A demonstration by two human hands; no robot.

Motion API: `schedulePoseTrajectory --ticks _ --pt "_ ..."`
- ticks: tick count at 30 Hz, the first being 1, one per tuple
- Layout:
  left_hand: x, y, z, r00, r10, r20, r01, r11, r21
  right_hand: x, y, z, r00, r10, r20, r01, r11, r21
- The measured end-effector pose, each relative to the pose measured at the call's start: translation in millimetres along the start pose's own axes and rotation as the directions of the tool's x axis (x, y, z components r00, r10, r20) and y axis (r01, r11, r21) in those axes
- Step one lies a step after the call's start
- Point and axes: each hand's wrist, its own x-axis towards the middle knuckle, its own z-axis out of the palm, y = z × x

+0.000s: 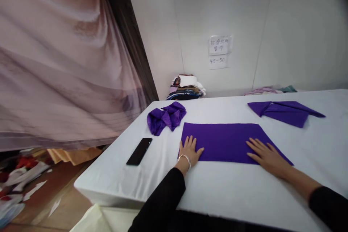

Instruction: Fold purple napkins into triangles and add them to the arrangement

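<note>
A purple cloth napkin (221, 139), folded into a flat rectangle, lies on the white-covered table (163, 181) in front of me. My left hand (189, 151) rests flat on its near left corner, fingers spread, with a bracelet at the wrist. On the near right part of the cloth lies my right hand (268, 156), palm down with fingers apart. Beyond the left hand sits a crumpled or shaped purple cloth (166, 116). Another folded purple cloth (288, 111) with pointed ends lies at the far right.
A black phone (139, 151) lies near the table's left side. Stacked fabrics (186, 87) stand at the back against the wall, below paper signs (219, 51). To the left hangs a pink curtain (59, 58), with scattered scraps (25, 179) on the floor beneath.
</note>
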Motion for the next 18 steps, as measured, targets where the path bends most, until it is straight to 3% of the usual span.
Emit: schedulePoseTrajectory --ticks 2,4,7,9,11,15,18 --pt "-7.6 -26.5 -6.3 0.997 -0.072 0.008 0.072 0.997 0.005 -14.3 42.7 4.2 0.998 0.06 -0.025 -0.06 0.998 -0.006" --pt "-13.5 -45.5 -11.4 0.992 -0.125 0.021 0.125 0.992 0.007 -26.4 75.1 7.0 0.997 0.045 -0.056 -0.046 0.999 -0.015" --pt "-18.2 -56.6 -16.1 0.976 -0.215 0.033 0.214 0.977 0.018 -33.7 88.9 7.1 0.994 0.021 -0.11 -0.026 0.999 -0.045" --pt "-18.9 -49.8 -17.1 0.964 -0.263 0.023 0.263 0.965 0.018 -29.4 68.5 4.2 0.991 0.039 -0.128 -0.046 0.998 -0.05" --pt "-18.5 -31.3 -16.2 0.974 -0.224 0.005 0.224 0.974 0.001 -19.5 27.7 0.0 0.992 0.043 -0.123 -0.048 0.998 -0.034" --pt "-16.1 22.2 -8.9 0.997 0.058 -0.042 -0.06 0.997 -0.049 4.5 -72.3 -5.6 0.98 -0.197 0.022 0.196 0.98 0.034" --pt "-14.0 49.5 -2.1 0.983 0.182 -0.019 -0.183 0.979 -0.085 16.7 -119.9 -3.8 0.939 -0.334 0.084 0.326 0.941 0.094"
